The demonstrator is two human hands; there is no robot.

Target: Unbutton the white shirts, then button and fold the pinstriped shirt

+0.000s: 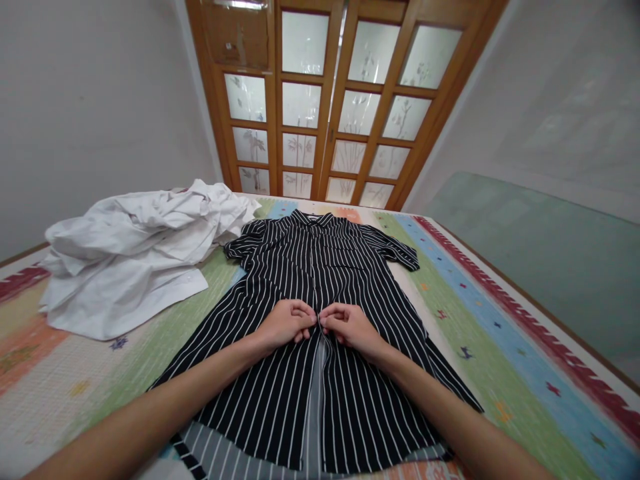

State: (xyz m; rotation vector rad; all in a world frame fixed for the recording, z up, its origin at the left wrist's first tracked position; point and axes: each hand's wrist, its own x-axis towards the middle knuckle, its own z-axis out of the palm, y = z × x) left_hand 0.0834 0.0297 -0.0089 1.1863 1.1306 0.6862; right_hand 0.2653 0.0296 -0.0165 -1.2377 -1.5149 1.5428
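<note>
A black shirt with white stripes (280, 393) lies front up, its collar at the far end and its short sleeves spread to the sides. Both hands pinch its front edges, meeting at the middle of the placket. My left hand (291, 323) is closed on the left front edge. Close beside it, my right hand (350, 327) pinches the right front edge. Below the hands the two front panels part, and the grey inside of the back shows through the gap. Any button between the fingertips is hidden.
Crumpled white cloth (135, 253) is heaped on the left. Beneath everything lies a colourful striped mat (440, 313) with small figures. A pale green panel (530, 247) stands along the right side. Wooden doors with glass panes (325, 100) close off the far end, between grey walls.
</note>
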